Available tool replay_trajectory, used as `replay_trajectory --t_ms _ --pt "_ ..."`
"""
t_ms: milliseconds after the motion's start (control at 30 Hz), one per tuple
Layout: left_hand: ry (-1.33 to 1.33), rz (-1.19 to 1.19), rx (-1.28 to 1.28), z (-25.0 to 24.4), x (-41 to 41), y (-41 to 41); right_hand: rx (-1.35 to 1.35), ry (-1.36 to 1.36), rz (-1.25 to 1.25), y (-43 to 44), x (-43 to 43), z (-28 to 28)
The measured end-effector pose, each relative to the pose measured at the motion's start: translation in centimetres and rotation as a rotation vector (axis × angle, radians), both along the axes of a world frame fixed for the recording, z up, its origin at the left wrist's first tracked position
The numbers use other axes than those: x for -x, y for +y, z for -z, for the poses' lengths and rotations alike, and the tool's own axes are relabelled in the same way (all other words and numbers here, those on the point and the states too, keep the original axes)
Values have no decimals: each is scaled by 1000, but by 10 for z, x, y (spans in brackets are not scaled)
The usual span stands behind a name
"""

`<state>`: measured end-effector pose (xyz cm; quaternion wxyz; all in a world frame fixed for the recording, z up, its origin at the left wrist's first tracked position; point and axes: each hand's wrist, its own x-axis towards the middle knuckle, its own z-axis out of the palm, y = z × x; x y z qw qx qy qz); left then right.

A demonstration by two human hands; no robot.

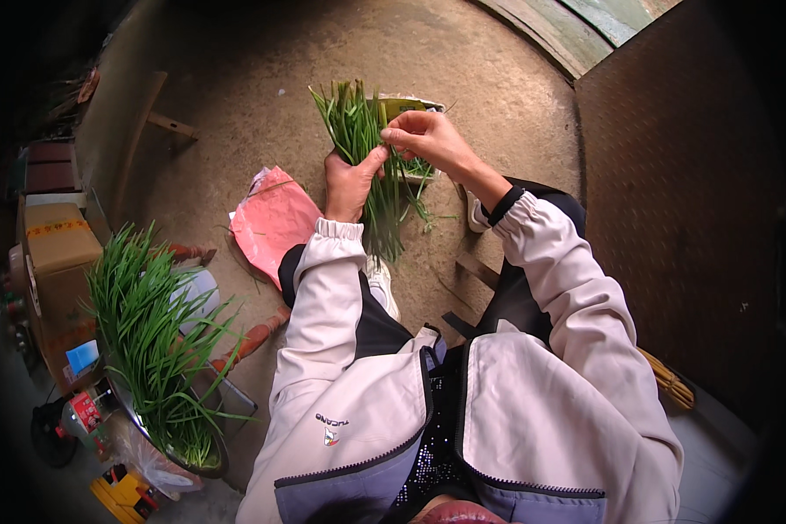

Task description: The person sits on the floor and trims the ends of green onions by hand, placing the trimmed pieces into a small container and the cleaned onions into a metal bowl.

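My left hand (348, 187) is wrapped around a bunch of long green leaves that look like garlic chives (354, 124), cut ends pointing away from me and tips hanging towards my feet. At the bunch's right edge, thumb and forefinger of my right hand (426, 139) pinch a single stalk. Below that hand, loose green trimmings (418, 168) lie in an open container with a yellow-green inner flap (403, 105), partly hidden by the hands and leaves. A few scraps are scattered on the concrete floor (288, 124).
At left, a large heap of chives (150, 340) rests on a round metal tray (217, 452). A pink plastic bag (276, 219) lies near my left knee. Cardboard boxes (62, 242), a plastic bottle (82, 414) and a yellow object (119, 494) crowd the left side. A brown textured panel (668, 216) stands at right.
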<state>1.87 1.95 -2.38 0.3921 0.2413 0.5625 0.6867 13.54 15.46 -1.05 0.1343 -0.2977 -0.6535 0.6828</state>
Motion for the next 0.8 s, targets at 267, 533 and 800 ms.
replay_trajectory --t_ms 267,533,800 --pt "147 -10 65 6 4 -1 -167 -62 -5 -2 0 -2" --pt "185 0 86 2 4 -3 428 -49 18 4 -4 -3" --pt "247 44 137 4 7 -4 1106 172 103 14 -15 10"
